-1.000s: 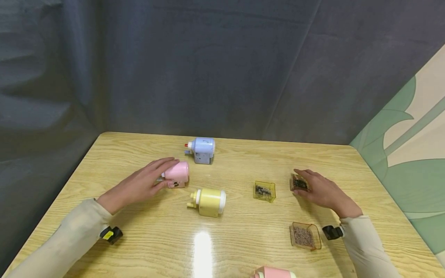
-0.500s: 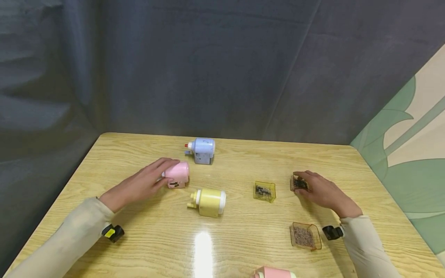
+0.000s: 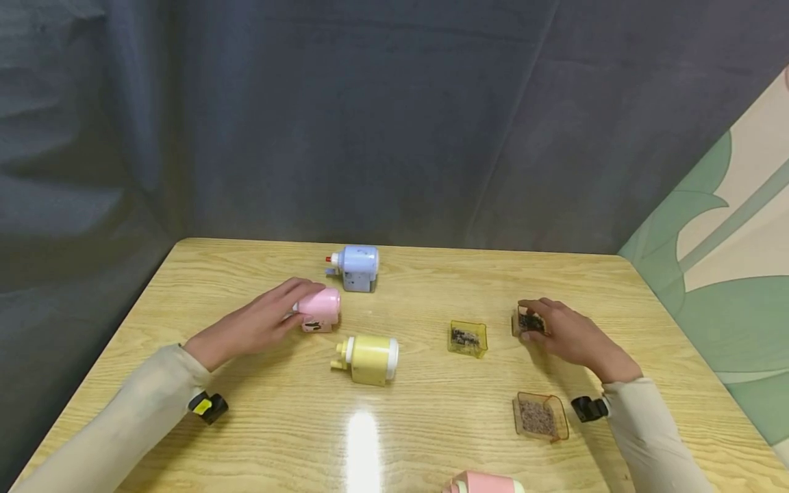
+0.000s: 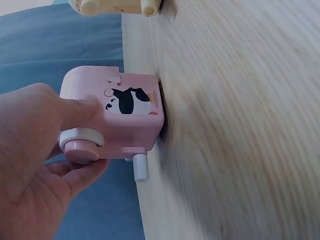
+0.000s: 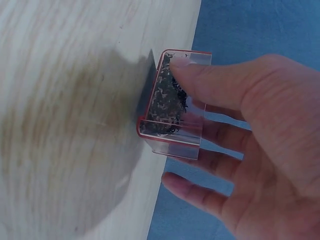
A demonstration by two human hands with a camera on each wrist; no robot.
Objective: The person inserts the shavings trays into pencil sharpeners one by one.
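I'd call it partway, tbh: three shavings drawers are out of the sharpeners and all hold shavings [image 5: 167, 95], so no emptying or refitting is done as far as I can see. My landmark's the yellow sharpener [image 3: 370, 359]. Right of it on the worktop [image 3: 431, 411] sits the yellow drawer [image 3: 468, 350], with the orange drawer [image 3: 559, 419] farther right and nearer me. The pink panda sharpener [image 3: 325, 305] is left of it and beyond. Can't tell what's inside any sharpener

Pose-wise, I've got my left hand [image 3: 268, 318] angled inward, fingers curled round the panda one. My right hand [image 3: 570, 335], well right of the landmark, pinches the red-rimmed drawer [image 5: 175, 148], thumb over the shavings. Can't tell if either thing's lifted
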